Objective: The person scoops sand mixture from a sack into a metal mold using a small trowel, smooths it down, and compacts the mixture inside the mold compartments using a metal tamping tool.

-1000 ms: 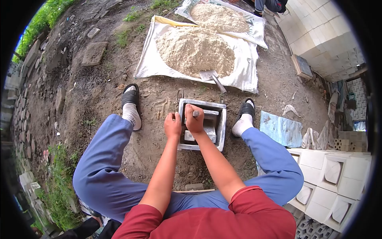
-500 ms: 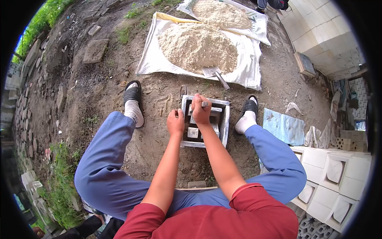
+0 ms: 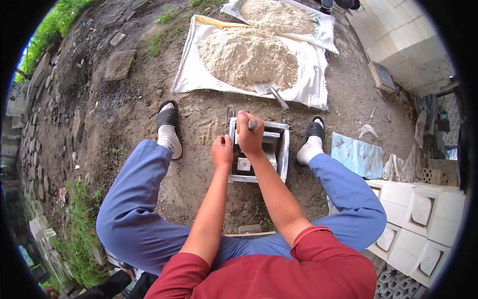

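Observation:
Between my feet on the dirt stands a square metal mould (image 3: 285, 154) with pale, coated rims and metal blocks inside. My right hand (image 3: 249, 137) is above its far left part, closed around a metal bar or handle whose blunt grey end (image 3: 253, 124) sticks out of the fist. What the lower end of that handle joins is hidden by the hand. At the mould's left side, my left hand (image 3: 222, 151) is closed with fingers curled on the rim. A metal block (image 3: 244, 164) shows inside the mould near my right wrist.
Ahead, a pile of pale, crumbly material (image 3: 249, 57) lies on a white sack (image 3: 184, 74), with a trowel (image 3: 279, 98) at its near edge. A second heap (image 3: 279, 17) is behind. Pale moulded blocks (image 3: 416, 212) stand at right, beside a blue sheet (image 3: 356, 155).
My right fist has risen slightly and tilted, and the handle end has shifted up with it. The metal pieces inside the mould show differently. My left hand stays at the rim.

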{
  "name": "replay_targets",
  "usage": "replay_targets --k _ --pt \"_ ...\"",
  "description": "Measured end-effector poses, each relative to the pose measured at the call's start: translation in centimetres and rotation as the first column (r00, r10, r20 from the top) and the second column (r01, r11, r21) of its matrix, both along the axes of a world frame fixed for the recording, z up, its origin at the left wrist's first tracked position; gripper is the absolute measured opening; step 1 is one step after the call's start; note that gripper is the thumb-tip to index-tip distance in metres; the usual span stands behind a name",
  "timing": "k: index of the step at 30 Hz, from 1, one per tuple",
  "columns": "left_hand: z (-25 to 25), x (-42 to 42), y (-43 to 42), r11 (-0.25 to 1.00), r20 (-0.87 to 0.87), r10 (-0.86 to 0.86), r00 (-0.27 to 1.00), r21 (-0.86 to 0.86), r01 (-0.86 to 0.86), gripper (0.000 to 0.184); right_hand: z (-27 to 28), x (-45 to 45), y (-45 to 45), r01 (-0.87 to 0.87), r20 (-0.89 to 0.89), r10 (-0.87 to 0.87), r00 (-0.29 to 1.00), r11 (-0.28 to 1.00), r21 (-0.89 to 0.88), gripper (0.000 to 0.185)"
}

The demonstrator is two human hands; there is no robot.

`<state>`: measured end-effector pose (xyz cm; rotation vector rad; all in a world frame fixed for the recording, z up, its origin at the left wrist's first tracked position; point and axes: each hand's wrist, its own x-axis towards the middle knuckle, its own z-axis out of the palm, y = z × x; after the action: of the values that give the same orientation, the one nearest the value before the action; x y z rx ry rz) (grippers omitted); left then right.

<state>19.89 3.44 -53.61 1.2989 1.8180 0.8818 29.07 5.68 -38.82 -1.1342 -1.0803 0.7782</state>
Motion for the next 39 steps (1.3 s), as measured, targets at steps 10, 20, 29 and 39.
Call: replay_targets --k 10,20,29,39 --pt "-1.0 0.0 0.0 1.000 0.012 0.008 1.000 0.028 -0.008 0.035 -6.0 0.0 -0.7 0.091 -0.027 -0.091 0.995 0.996 -0.001 0.049" --pt "-0.3 -0.2 0.1 1.000 0.021 -0.004 1.000 0.011 0.004 0.035 -1.2 0.0 -0.3 0.045 0.044 -0.045 0.998 0.999 0.005 0.049" --pt "-0.7 0.1 0.0 1.000 0.003 0.008 1.000 -0.003 -0.008 0.037 -4.6 -0.2 0.1 -0.011 0.083 0.010 0.997 1.000 0.012 0.046" --pt "-1.8 -0.2 0.1 0.997 -0.046 0.008 0.999 0.076 -0.004 0.037 -2.7 0.2 0.9 -0.004 -0.032 0.004 0.999 1.000 0.003 0.045"
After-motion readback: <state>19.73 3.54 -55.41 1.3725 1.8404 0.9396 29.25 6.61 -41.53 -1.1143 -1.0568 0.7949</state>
